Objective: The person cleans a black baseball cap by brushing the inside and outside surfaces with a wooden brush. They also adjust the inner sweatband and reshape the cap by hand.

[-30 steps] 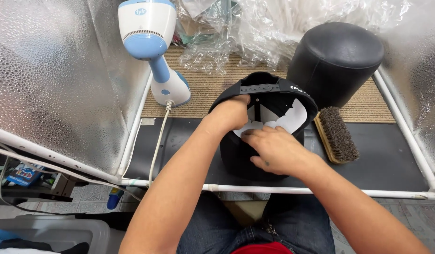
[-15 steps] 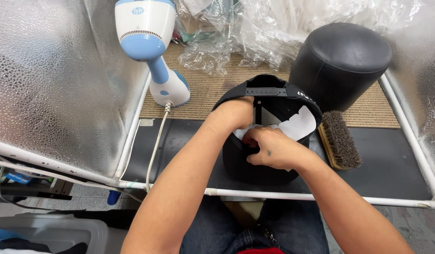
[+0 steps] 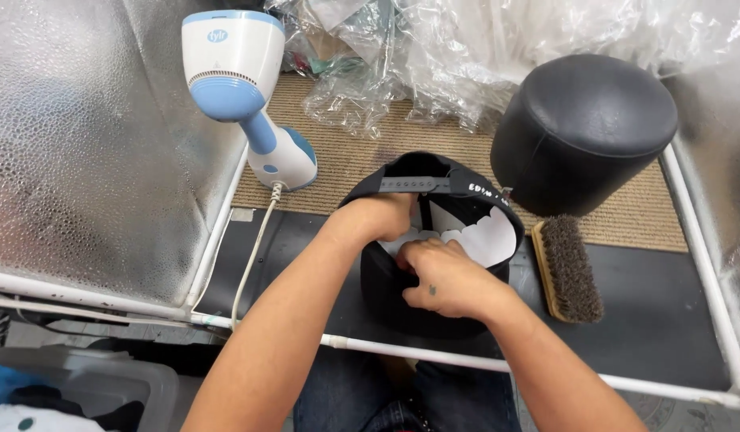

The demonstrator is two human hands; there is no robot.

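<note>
Black mat (image 3: 650, 296) lying over woven matting, foil-walled booth. Black cap (image 3: 434, 240) sitting upturned, white liner showing. Left hand (image 3: 382, 218) gripping rim; right hand (image 3: 442, 276) pinching liner.

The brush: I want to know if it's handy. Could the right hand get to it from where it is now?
Probably yes. The brush lies on the black mat just right of the cap, with nothing between it and the right hand, though that hand is busy in the cap.
</note>
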